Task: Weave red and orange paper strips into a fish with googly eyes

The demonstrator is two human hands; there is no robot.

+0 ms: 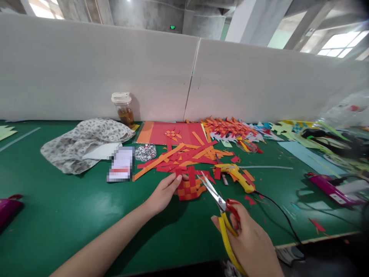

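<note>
Between the thumb and fingers of my left hand [165, 192] is a woven paper piece [188, 189] in a red and orange checker pattern, with loose red strips standing up from its top edge. My right hand [249, 238] grips a pair of scissors [217, 198] with one red and one yellow handle. The blades are parted and point up and left, close to the right side of the woven piece. Behind it lies a heap of red and orange paper strips [184, 154]. A yellow glue gun [238, 177] rests just right of the heap.
A phone [121, 164], a patterned cloth [86, 142] and a lidded cup [123, 109] stand or lie at left. Finished-looking woven fish [230, 129] pile up at the back. The glue gun's cord [281, 209] runs to the right front edge. A white partition [115, 61] closes off the back.
</note>
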